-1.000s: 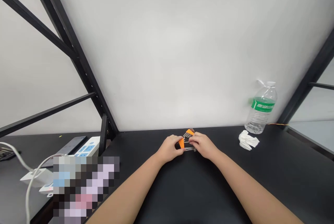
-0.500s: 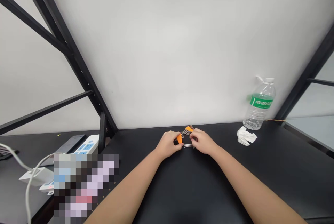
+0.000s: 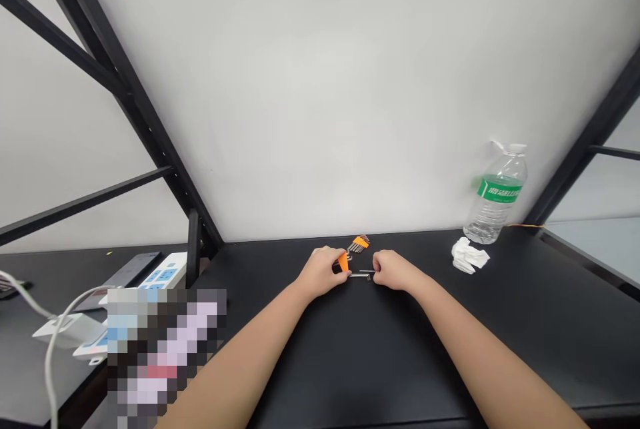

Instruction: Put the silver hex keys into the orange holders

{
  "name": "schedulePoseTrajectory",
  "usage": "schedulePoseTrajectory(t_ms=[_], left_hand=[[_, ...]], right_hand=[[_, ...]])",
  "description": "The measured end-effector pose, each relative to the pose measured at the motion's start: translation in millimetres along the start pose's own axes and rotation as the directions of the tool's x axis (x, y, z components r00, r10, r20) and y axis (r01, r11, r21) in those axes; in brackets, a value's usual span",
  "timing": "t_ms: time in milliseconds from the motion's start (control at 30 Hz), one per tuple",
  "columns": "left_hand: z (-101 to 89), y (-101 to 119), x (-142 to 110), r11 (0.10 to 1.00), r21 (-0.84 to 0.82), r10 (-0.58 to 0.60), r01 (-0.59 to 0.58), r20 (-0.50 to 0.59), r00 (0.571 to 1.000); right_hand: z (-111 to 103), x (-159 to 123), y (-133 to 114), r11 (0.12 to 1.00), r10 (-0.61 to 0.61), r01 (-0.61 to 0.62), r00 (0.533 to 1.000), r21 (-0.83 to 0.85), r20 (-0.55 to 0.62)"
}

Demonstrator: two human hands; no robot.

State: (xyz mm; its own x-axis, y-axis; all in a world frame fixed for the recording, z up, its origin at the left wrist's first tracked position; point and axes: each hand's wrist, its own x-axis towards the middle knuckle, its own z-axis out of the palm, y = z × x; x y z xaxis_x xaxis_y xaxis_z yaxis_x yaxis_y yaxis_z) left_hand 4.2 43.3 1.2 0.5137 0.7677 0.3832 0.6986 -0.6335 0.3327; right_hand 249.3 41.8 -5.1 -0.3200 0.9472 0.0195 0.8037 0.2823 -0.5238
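Note:
My left hand (image 3: 321, 270) is closed on an orange and black hex key holder (image 3: 342, 263) on the black table (image 3: 360, 349). My right hand (image 3: 393, 270) is pinched on a thin metal hex key (image 3: 361, 275) that reaches toward the holder. A second orange holder with several hex keys (image 3: 359, 243) lies just behind the hands, near the white wall.
A clear water bottle with a green label (image 3: 495, 194) stands at the back right, with crumpled white tissue (image 3: 469, 256) in front of it. A white and blue power strip (image 3: 155, 277), white cables (image 3: 50, 336) and a black frame post (image 3: 193, 249) are at the left.
My right hand has drawn to the right, away from the left hand, and a hex key now shows between them. The view has tilted slightly.

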Motion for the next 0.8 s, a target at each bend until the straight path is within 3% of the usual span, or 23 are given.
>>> schedulePoseTrajectory(t_ms=[133,300,600,800], left_hand=[[0.7,-0.5,0.2,1.000,-0.010,-0.006,0.006,-0.009,1.000],[-0.6,0.0,0.4,0.999,-0.035,-0.013,0.013,-0.010,1.000],[-0.3,1.8,0.7,0.999,-0.048,-0.014,0.013,-0.013,1.000],[0.4,-4.9,-0.1,0.998,-0.053,-0.030,0.027,-0.048,0.998]], right_hand=[[-4.4,-1.5,-1.7,0.986,-0.120,0.124,0.992,0.110,-0.045],[-1.5,1.2,-4.9,0.922,-0.298,0.340,0.928,0.186,-0.222],[3.1,3.1,-8.5,0.881,-0.369,0.436,0.875,0.181,-0.312],[3.7,3.9,-6.3,0.896,-0.347,0.411,0.885,0.168,-0.311]])
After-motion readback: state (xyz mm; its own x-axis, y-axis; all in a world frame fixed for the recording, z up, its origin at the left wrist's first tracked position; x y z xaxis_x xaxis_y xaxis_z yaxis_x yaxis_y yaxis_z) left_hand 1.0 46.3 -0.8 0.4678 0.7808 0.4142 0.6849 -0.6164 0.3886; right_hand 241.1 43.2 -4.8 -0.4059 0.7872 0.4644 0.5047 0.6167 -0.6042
